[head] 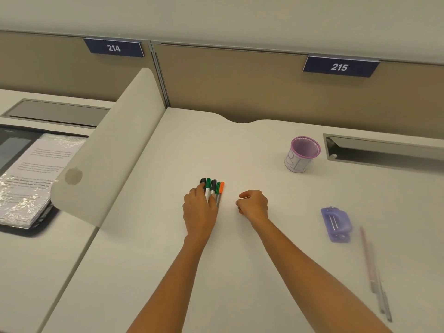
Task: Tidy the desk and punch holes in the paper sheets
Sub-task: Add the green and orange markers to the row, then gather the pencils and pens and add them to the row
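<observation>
1. My left hand (200,207) lies flat on the desk (240,145), fingers stretched over a row of markers (213,186) with black, green and orange caps.
2. My right hand (254,204), at 3 o'clock of the left and apart from it, is curled into a loose fist.
3. The purple hole punch (336,224) lies at 4 o'clock of the fist, and blurred pens (380,296) lie at 5.
4. A mesh pen cup (301,155) stands upright at 2 o'clock.
5. The wrapped paper sheets (31,174) sit at 9 o'clock, beyond the divider (115,150).
</observation>
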